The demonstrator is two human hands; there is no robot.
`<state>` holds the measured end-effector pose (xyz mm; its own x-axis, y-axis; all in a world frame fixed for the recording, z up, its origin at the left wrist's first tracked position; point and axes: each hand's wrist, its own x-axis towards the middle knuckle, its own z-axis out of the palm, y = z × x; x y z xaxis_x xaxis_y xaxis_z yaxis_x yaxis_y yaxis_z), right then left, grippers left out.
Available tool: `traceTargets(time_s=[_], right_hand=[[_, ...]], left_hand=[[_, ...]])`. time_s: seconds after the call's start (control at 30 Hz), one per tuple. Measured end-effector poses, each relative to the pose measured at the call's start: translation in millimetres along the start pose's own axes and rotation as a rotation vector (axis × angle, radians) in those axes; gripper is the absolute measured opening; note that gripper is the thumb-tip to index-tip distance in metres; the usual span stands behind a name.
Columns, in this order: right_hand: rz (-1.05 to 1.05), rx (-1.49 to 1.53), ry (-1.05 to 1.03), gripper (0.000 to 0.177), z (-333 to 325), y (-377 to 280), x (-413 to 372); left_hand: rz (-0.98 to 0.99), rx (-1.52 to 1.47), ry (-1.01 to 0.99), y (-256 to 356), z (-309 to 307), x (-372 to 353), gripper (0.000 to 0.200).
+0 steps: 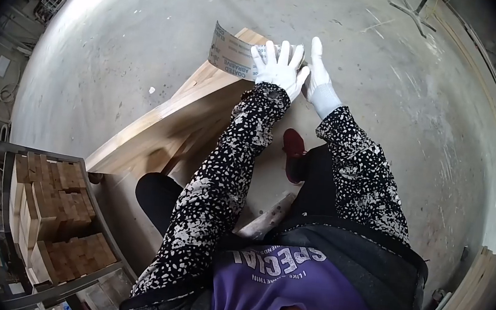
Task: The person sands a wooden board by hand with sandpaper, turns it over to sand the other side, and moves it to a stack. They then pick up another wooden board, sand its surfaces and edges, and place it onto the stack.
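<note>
A sheet of sandpaper (232, 56), grey-backed and printed "COATED ABRASIVE", lies over the far end of a long pale wooden board (171, 106). Its left side curls upward. My left hand (280, 68), in a white glove, rests on the sheet's right part with fingers spread flat. Just to its right, my right hand (320, 77), gloved too, is turned on edge by the board's end, fingers stretched out and pointing away from me. The two gloves nearly meet near the thumbs. Both palms are hidden.
Stacked wooden blocks (64, 207) fill a metal-framed rack (110, 234) at lower left. A metal stand's foot (415, 20) rests on the concrete floor (402, 87) at upper right. Long boards (468, 302) lie at lower right. My red shoe (294, 145) is beside the board.
</note>
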<state>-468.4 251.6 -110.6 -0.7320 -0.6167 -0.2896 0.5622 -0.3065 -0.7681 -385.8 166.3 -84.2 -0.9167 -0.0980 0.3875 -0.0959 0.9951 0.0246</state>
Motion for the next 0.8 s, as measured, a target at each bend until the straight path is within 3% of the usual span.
traceTargets(time_s=[0.07,0.17,0.2,0.23,0.3,0.33,0.4,0.43,0.47,0.5,0.57,0.6,0.63,0.7,0.77,0.8], right_hand=[[0.052,-0.023,-0.006,0.097,-11,3,11],[0.559,0.813,-1.398,0.098,-56,15,54],[0.574,0.829,-1.409,0.098,-63,16,55],[0.586,0.819,-1.321,0.099,-70,14,56],[0.607,0.793,-1.141,0.101,-67,13,57],[0.623,0.799,-1.151,0.101,-49,9,46],[0.285,0.148,-0.354,0.103,0,-7,-7],[0.1,-0.176,0.039,0.105,14,-9,-18],[0.109,-0.178,0.022,0.105,4,-4,-5],[0.283,0.15,-0.39,0.105,-26,2,19],[0.628,0.831,-1.19,0.106,-65,13,58],[0.645,0.827,-1.195,0.106,-51,12,51],[0.475,0.468,-0.766,0.106,-26,4,26],[0.081,-0.233,0.087,0.105,14,-8,-13],[0.084,-0.256,0.089,0.105,15,-10,-10],[0.083,-0.273,0.1,0.105,14,-11,-10]], left_hand=[[-0.045,0.045,0.017,-21,0,-14,0.055],[-0.177,0.167,0.003,-78,-20,-58,0.051],[-0.265,0.156,-0.108,-98,-44,-75,0.05],[-0.355,0.144,-0.217,-121,-70,-93,0.048],[-0.417,0.389,-0.072,-197,-64,-160,0.048],[-0.565,0.397,-0.009,-238,-63,-195,0.049],[-0.832,0.38,-0.146,-275,-105,-241,0.047],[-0.942,0.372,-0.076,-305,-111,-269,0.046],[-1.049,0.365,-0.001,-331,-111,-295,0.045],[-1.063,0.377,0.001,-347,-111,-307,0.045],[-1.313,0.479,0.025,-376,-106,-316,0.044],[-1.438,0.523,0.038,-384,-105,-319,0.043],[-1.455,0.523,0.038,-377,-107,-313,0.043],[-1.199,0.657,-0.134,-339,-116,-280,0.041],[-0.839,0.692,-0.258,-307,-117,-257,0.039],[-0.735,0.644,-0.1,-291,-102,-243,0.036]])
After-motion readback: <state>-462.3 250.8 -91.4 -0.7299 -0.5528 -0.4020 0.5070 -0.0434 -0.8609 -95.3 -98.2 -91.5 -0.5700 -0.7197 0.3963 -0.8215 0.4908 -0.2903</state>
